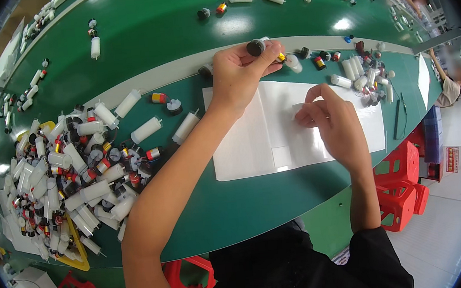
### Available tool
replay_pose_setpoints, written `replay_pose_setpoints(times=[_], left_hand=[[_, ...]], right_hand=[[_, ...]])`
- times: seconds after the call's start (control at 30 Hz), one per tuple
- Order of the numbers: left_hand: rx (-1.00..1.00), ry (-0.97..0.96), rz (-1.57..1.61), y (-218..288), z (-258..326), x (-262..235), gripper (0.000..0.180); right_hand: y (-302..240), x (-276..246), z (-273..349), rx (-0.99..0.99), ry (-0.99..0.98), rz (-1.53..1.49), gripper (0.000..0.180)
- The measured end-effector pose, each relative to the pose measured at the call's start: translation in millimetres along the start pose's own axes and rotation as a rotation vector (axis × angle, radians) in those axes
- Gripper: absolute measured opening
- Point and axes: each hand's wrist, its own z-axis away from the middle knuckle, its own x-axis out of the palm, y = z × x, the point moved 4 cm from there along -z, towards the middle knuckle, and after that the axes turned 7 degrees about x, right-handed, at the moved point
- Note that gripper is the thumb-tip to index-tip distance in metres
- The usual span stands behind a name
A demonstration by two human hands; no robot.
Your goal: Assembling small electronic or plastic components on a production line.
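Observation:
My left hand (237, 78) is raised above the far edge of a white sheet (242, 148). Its fingers are closed around a small part with a round black cap (256, 47). By the fingertips show a yellow-and-black cylindrical piece (281, 57) and a white translucent cylinder (293, 64); whether these belong to the held part I cannot tell. Over the right half of the sheet, my right hand (331, 125) has its thumb and fingers pinched together. Anything between them is hidden or too small to name.
A large heap of white cylinders and small red, yellow and black parts (85, 176) covers the left, partly in a yellow-rimmed tray (77, 239). A smaller pile (366, 76) lies right of the sheet, near a thin dark tool (400, 117). Red stools (400, 182) stand below; other people are far right.

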Motion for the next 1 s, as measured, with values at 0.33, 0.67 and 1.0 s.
replay_pose_setpoints(times=[0.33,0.67,1.0], left_hand=[[-0.06,-0.048,-0.031,3,-3,5,0.025],[-0.088,-0.091,-0.058,-1,-1,2,0.019],[-0.041,-0.094,-0.094,1,4,11,0.028]], right_hand=[[-24,-52,-26,-0.018,-0.067,-0.251,0.009],[-20,-29,-78,-0.265,-0.069,-0.187,0.011],[-10,-34,-82,-0.201,-0.168,-0.316,0.022]])
